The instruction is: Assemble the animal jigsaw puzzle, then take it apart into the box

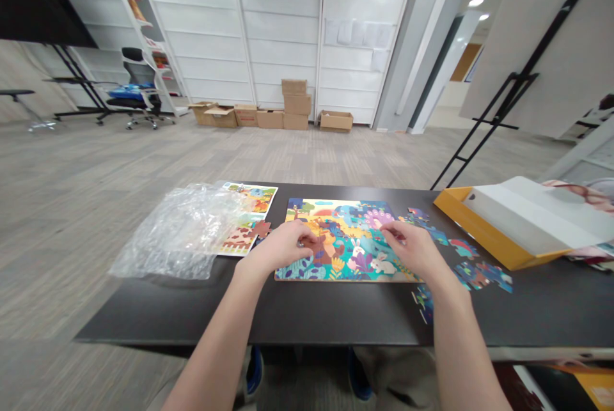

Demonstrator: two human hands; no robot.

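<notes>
Fingers of the left hand and right hand curl over the animal jigsaw puzzle on the black table; whether they pinch anything, I cannot tell. Loose pieces lie right of the puzzle, presumably for easy reach.

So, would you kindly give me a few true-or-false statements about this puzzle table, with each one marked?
1. The left hand is over the puzzle's left part. True.
2. The clear plastic bag lies right of the puzzle. False: the bag lies left of it.
3. Some loose pieces lie between the puzzle and the orange box. True.
4. The tabletop is white. False: the tabletop is black.
</notes>
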